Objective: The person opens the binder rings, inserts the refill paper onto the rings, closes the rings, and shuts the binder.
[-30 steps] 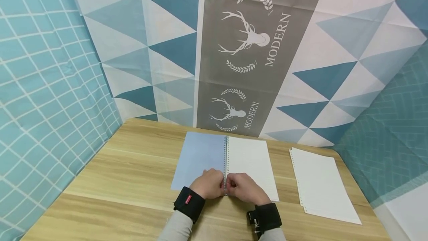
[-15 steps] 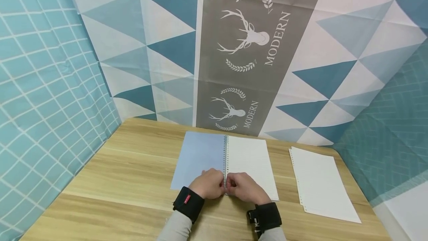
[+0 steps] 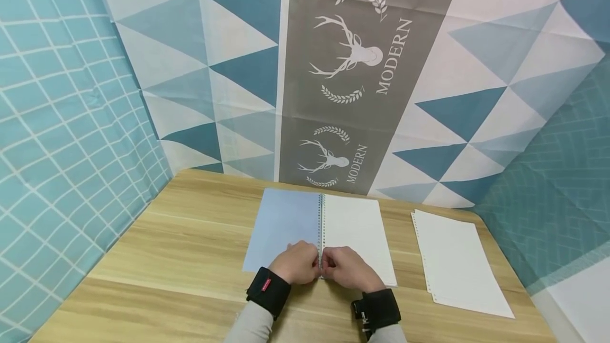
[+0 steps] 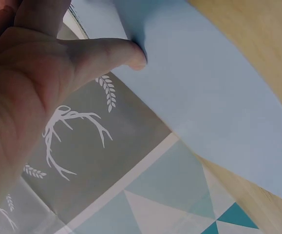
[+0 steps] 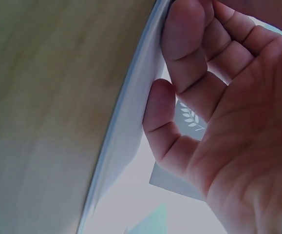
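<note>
A loose-leaf notebook lies spread on the table, its blue cover [image 3: 288, 218] on the left and white lined pages [image 3: 356, 229] on the right. Between them runs the ring binding [image 3: 321, 221]. My left hand [image 3: 298, 263] grips the near end of this binding with curled fingers. In the left wrist view its thumb rests against the blue cover [image 4: 199, 92]. Facing it, my right hand [image 3: 350, 267] pinches the same end from the page side. Its curled fingers touch the pages [image 5: 131, 126] in the right wrist view. The fingertips hide the rings they hold.
Loose white sheets [image 3: 464, 261] with punched holes along their left edge lie on the right of the wooden table [image 3: 190, 258]. Patterned cloth [image 3: 248, 68] hangs behind the table's far edge. Black bands [image 3: 269, 291] wrap both wrists.
</note>
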